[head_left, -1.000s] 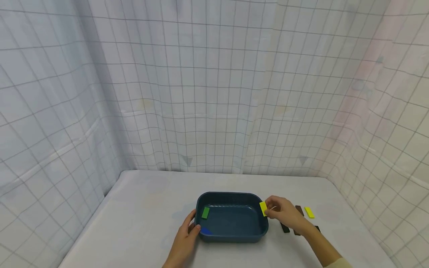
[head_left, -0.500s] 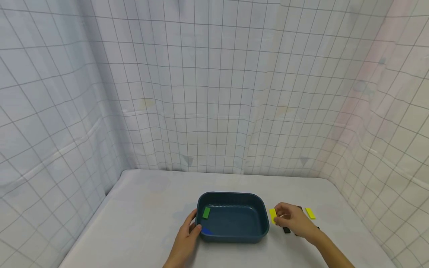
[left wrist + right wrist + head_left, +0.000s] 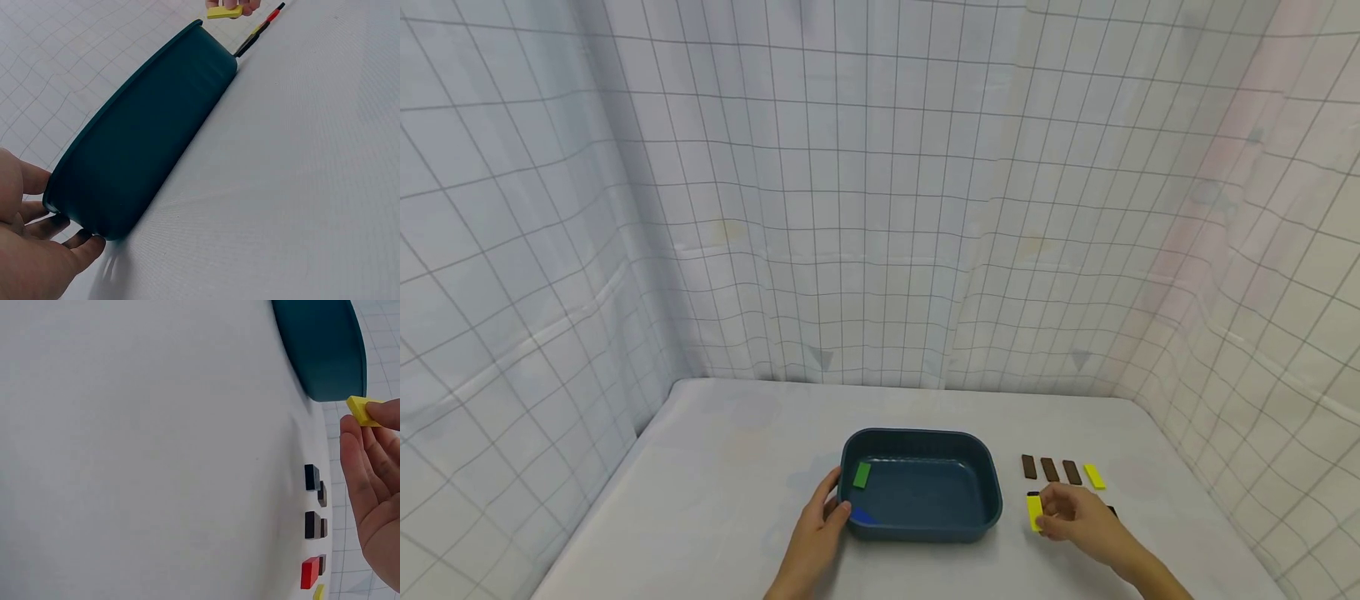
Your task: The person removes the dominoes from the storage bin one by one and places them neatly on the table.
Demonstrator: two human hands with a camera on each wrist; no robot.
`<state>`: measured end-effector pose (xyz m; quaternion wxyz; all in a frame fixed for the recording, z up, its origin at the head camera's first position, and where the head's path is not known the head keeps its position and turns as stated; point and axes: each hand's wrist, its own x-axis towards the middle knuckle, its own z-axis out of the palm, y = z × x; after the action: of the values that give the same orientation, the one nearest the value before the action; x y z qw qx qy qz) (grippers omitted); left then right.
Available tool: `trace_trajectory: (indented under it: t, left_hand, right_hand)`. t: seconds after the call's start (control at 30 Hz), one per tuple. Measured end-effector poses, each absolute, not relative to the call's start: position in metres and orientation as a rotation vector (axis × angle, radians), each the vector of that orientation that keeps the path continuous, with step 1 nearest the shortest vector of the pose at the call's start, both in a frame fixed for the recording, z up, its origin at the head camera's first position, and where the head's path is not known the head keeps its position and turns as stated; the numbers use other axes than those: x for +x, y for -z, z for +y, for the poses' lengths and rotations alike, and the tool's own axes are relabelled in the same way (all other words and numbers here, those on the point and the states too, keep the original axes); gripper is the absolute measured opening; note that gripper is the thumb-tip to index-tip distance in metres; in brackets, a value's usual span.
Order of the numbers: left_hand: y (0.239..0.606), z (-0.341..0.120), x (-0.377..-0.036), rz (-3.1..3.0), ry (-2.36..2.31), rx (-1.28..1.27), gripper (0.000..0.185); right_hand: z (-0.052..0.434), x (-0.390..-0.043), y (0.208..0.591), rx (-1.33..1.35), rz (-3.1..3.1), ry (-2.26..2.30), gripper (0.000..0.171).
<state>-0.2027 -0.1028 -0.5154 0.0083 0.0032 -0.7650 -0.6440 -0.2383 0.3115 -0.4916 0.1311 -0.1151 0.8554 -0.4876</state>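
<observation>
A pale cloth-covered table [image 3: 722, 467] sits inside a booth of white gridded curtain [image 3: 880, 208], and near its front edge stands a dark blue tub [image 3: 992, 500] with a green block [image 3: 861, 475] and a blue block [image 3: 862, 517] lying at its left end. The right hand [image 3: 1078, 521] is low over the cloth just to the right of the tub, thumb and fingers pinching a yellow block [image 3: 1035, 511] by one end — in the head view the block's long axis runs roughly away from the person, parallel to the tub's short right wall and apart from it. The right wrist view shows the same yellow block [image 3: 361, 410] sticking out past the fingertips toward the tub's corner, with the cloth below. Beyond the hand, a row of three brown blocks [image 3: 1050, 469] and a second yellow block [image 3: 1094, 477] lie side by side, all pointing the same way; the held piece lies in front of that row's left end, so this hand is plainly the nearer one. The left hand [image 3: 816, 533] is at the tub's left end, thumb against the rim and fingers curled about the near corner, gripping it — its wrist view shows the fingertips [image 3: 81, 240] tucked at the tub's base
</observation>
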Motion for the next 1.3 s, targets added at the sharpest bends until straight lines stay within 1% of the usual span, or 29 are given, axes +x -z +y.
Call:
trace_trajectory:
  t: [0.33, 0.8, 1.03, 1.3]
  left_hand:
    - [0.517, -0.101, -0.202, -2.395, 2.027, 0.037, 0.057]
    - [0.514, -0.102, -0.202, -2.396, 2.032, 0.029, 0.058]
    - [0.514, -0.101, -0.202, -2.393, 2.041, 0.045, 0.058]
    - [0.516, -0.101, -0.202, -2.393, 2.054, 0.064, 0.058]
  right_hand:
    - [0.321, -0.232, 0.507, -0.195, 2.552, 1.294, 0.023]
    - [0.331, -0.225, 0.513, -0.263, 2.502, 1.291, 0.018]
    - [0.335, -0.223, 0.518, -0.297, 2.493, 1.289, 0.019]
    - [0.331, -0.222, 0.519, -0.165, 2.559, 1.229, 0.022]
